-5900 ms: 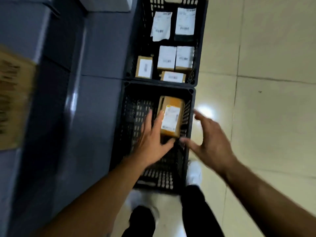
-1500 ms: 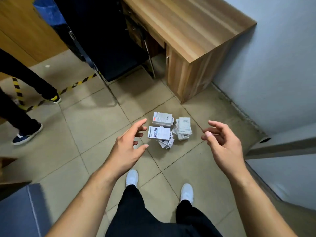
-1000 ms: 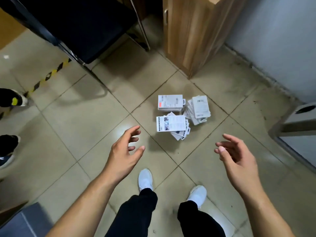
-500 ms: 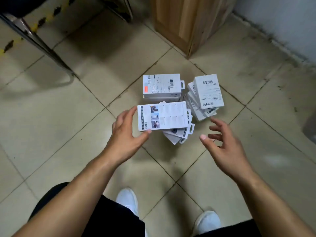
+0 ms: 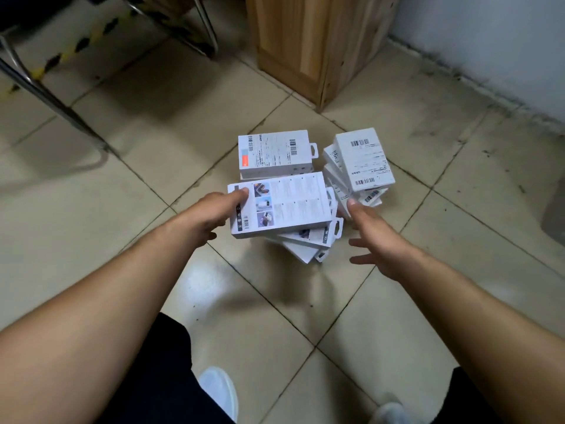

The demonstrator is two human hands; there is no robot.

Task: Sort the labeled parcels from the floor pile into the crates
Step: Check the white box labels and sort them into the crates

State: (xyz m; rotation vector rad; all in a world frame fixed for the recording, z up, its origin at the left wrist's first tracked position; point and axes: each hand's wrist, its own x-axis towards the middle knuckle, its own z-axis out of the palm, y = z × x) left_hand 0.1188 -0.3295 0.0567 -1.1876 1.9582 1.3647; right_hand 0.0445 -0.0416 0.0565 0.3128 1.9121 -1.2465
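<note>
Now that the pile (image 5: pixel 305 250) is reached, its top box (image 5: pixel 287 203) is touched at the left end by the left hand (image 5: pixel 211 214), grip unclear; the right hand (image 5: pixel 374 237) is spread, empty; lifting is judged next.

Tiled floor (image 5: pixel 91 209) carries white parcels (image 5: pixel 290 206) (three loose stacks) near wooden cabinet (image 5: pixel 305 41).

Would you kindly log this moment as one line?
stage: pickup | left hand: touches top white cardboard box with product photos | right hand: open, near stack
</note>
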